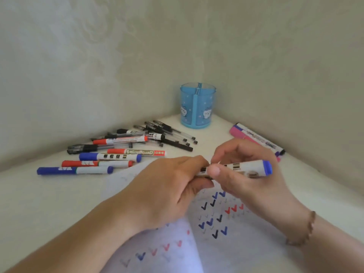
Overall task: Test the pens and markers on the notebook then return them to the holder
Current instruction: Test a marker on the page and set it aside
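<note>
Both hands hold one blue-capped whiteboard marker (248, 168) level above the open notebook (226, 243). My left hand (169, 190) grips its left end, which is hidden in the fingers. My right hand (242, 174) pinches the white barrel near the middle, and the blue end sticks out to the right. The notebook page carries blue, black and red check marks. The blue holder (198, 105) stands upright in the far corner, and no pens show above its rim.
Several markers and black gel pens (126, 148) lie loose on the white table to the left of the notebook. A few pink and purple markers (256, 139) lie along the right wall. Walls close the table in on both sides behind the holder.
</note>
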`<state>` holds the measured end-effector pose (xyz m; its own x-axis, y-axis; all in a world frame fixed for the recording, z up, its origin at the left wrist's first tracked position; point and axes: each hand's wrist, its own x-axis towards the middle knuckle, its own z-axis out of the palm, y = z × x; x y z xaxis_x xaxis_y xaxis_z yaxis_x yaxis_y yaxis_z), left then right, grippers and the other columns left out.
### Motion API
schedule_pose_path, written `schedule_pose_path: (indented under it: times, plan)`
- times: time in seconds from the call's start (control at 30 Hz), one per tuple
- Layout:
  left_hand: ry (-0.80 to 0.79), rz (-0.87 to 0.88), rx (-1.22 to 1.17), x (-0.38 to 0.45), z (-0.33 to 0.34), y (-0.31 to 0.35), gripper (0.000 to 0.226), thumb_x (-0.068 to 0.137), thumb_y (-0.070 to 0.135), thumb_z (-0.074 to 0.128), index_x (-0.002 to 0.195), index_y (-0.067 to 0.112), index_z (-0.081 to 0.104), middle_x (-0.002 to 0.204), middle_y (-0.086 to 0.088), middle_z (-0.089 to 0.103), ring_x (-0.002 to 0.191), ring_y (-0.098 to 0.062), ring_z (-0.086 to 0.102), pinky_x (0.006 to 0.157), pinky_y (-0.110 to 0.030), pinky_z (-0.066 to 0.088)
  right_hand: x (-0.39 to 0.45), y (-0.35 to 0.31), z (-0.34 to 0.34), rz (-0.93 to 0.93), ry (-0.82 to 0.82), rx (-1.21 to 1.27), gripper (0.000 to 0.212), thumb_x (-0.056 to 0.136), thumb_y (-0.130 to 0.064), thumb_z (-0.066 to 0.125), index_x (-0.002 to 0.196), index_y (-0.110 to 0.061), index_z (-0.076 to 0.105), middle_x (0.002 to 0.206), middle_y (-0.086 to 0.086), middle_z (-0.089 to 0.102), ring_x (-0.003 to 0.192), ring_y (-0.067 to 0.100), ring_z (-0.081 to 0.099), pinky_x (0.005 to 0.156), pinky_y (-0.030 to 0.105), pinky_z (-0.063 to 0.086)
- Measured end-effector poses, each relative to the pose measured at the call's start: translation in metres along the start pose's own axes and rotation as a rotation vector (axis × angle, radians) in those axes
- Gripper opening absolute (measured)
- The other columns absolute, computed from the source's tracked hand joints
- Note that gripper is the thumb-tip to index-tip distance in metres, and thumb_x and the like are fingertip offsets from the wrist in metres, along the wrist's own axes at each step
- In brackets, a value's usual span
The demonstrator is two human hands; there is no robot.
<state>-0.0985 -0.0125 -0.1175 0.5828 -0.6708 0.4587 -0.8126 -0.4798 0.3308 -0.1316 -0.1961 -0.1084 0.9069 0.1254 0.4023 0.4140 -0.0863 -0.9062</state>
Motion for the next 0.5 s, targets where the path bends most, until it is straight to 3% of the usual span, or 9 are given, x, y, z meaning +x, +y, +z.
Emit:
schedule_pose_path:
  times: [0.13, 0.23, 0.37, 0.43, 0.5]
  plan:
    - [-0.063, -0.030, -0.118, 0.000, -0.001, 0.002, 0.034, 0.098, 0.049, 0.041, 0.093, 0.019, 0.058, 0.046, 0.014, 0.034, 0.041, -0.008, 0.037, 0.044, -0.018, 0.024, 0.002, 0.006, -0.005, -0.004, -0.021, 0.079, 0.029, 0.071, -0.031, 0.075, 0.059, -0.014, 0.055, 0.048, -0.002, 0.050, 0.040, 0.012, 0.038, 0.045, 0.020, 0.032]
    - [-0.105, -0.045, -0.266, -0.002, -0.001, 0.006, 0.014, 0.095, 0.046, 0.048, 0.095, 0.034, 0.056, 0.043, 0.007, 0.033, 0.037, -0.012, 0.031, 0.044, -0.014, 0.019, 0.001, 0.004, -0.009, -0.101, -0.095, 0.023, 0.026, 0.074, -0.029, 0.074, 0.058, -0.021, 0.055, 0.050, -0.001, 0.053, 0.042, 0.013, 0.041, 0.045, 0.020, 0.033]
    - [-0.174, -0.051, -0.401, -0.001, -0.004, 0.004, 0.006, 0.093, 0.049, 0.053, 0.096, 0.051, 0.057, 0.046, 0.003, 0.032, 0.040, -0.010, 0.029, 0.046, -0.014, 0.021, -0.001, -0.002, -0.015, -0.192, -0.132, -0.121, 0.022, 0.076, -0.027, 0.073, 0.063, -0.017, 0.059, 0.055, 0.005, 0.056, 0.045, 0.023, 0.047, 0.042, 0.024, 0.036]
    - [-0.204, -0.039, -0.437, 0.000, -0.006, 0.002, 0.011, 0.090, 0.054, 0.053, 0.099, 0.052, 0.058, 0.048, 0.007, 0.031, 0.042, -0.007, 0.028, 0.046, -0.014, 0.021, -0.003, -0.003, -0.015, -0.226, -0.138, -0.152, 0.017, 0.077, -0.024, 0.071, 0.066, -0.017, 0.060, 0.056, -0.001, 0.058, 0.045, 0.012, 0.049, 0.045, 0.019, 0.038]
    - [-0.217, -0.049, -0.426, -0.002, -0.007, -0.001, 0.032, 0.082, 0.064, 0.055, 0.108, 0.047, 0.060, 0.048, 0.005, 0.032, 0.043, -0.008, 0.029, 0.047, -0.016, 0.022, -0.004, -0.005, -0.017, -0.221, -0.115, -0.077, 0.011, 0.078, -0.023, 0.069, 0.069, -0.018, 0.063, 0.054, -0.004, 0.059, 0.043, 0.008, 0.050, 0.045, 0.016, 0.038]
